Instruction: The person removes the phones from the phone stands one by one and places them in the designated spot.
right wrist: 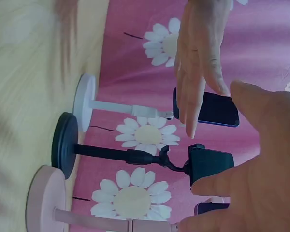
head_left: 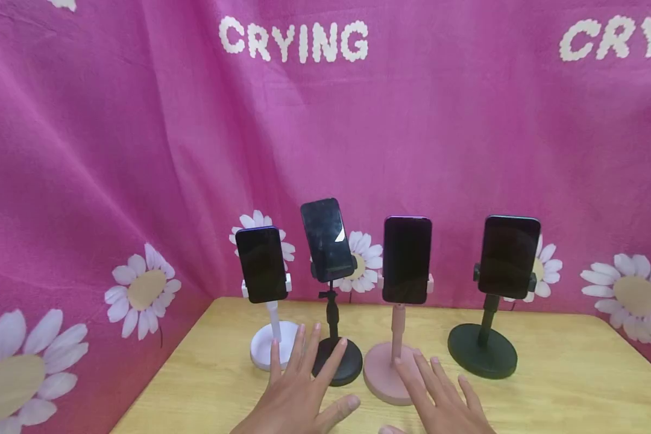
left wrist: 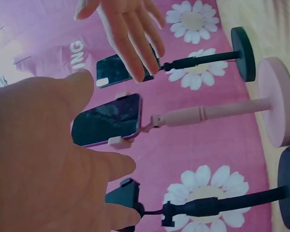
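Note:
In the head view my left hand (head_left: 298, 392) spreads its fingers in front of a white phone stand (head_left: 260, 346) and a black phone stand (head_left: 349, 364). My right hand (head_left: 445, 401), fingers also apart, is nearest a pink phone stand (head_left: 380, 367). A dark green phone stand (head_left: 483, 358) stands farther right. Each stand clamps an upright smartphone with a dark screen: a blue-edged phone (head_left: 261, 265), a tilted phone (head_left: 325, 238), a purple-edged phone (head_left: 407, 259) and a green-edged phone (head_left: 510, 256). Neither hand holds anything. The wrist views show both hands straight-fingered, apart from the phones.
The stands sit in a row on a light wooden table (head_left: 569, 374). Behind and to the left hangs a pink cloth (head_left: 466, 120) with white daisies (head_left: 146, 289) and white lettering (head_left: 293, 41).

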